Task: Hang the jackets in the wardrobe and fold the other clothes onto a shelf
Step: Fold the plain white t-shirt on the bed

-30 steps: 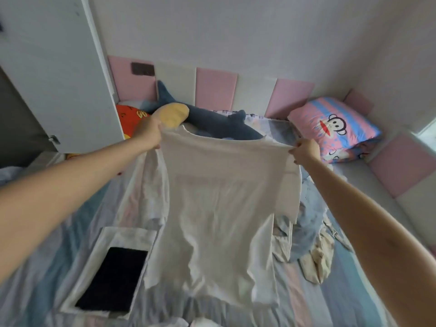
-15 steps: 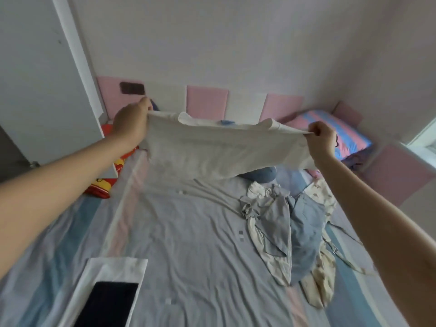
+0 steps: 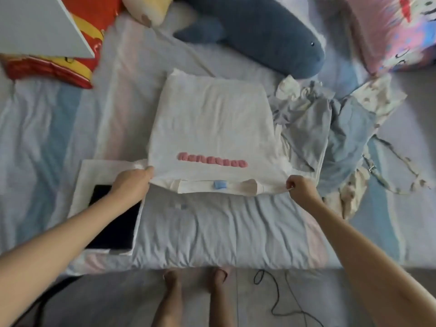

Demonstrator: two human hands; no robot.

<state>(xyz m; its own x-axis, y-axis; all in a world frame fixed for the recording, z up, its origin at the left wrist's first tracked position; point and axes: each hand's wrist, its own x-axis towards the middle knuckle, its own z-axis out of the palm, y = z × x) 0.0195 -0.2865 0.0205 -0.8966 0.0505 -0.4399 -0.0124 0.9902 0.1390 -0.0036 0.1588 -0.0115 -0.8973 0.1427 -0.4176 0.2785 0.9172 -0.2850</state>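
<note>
A white T-shirt point(image 3: 212, 119) with a row of pink letters lies flat on the bed point(image 3: 212, 232), its collar with a blue tag toward me. My left hand point(image 3: 132, 182) pinches the shirt's left shoulder. My right hand point(image 3: 300, 187) pinches the right shoulder. A crumpled heap of grey-blue and patterned clothes point(image 3: 330, 138) lies just right of the shirt, touching its edge.
A dark tablet point(image 3: 113, 220) on a white cloth lies under my left forearm. At the far side are a blue plush shark point(image 3: 271, 34), a red-yellow cushion point(image 3: 77, 43), a pink pillow point(image 3: 389, 31) and the white wardrobe door corner point(image 3: 35, 27). A black cable point(image 3: 276, 296) trails on the floor.
The shirt was held up in the air by both hands; now it is spread flat on the bed, print side up, both hands still gripping its shoulders. My view has tipped down.
</note>
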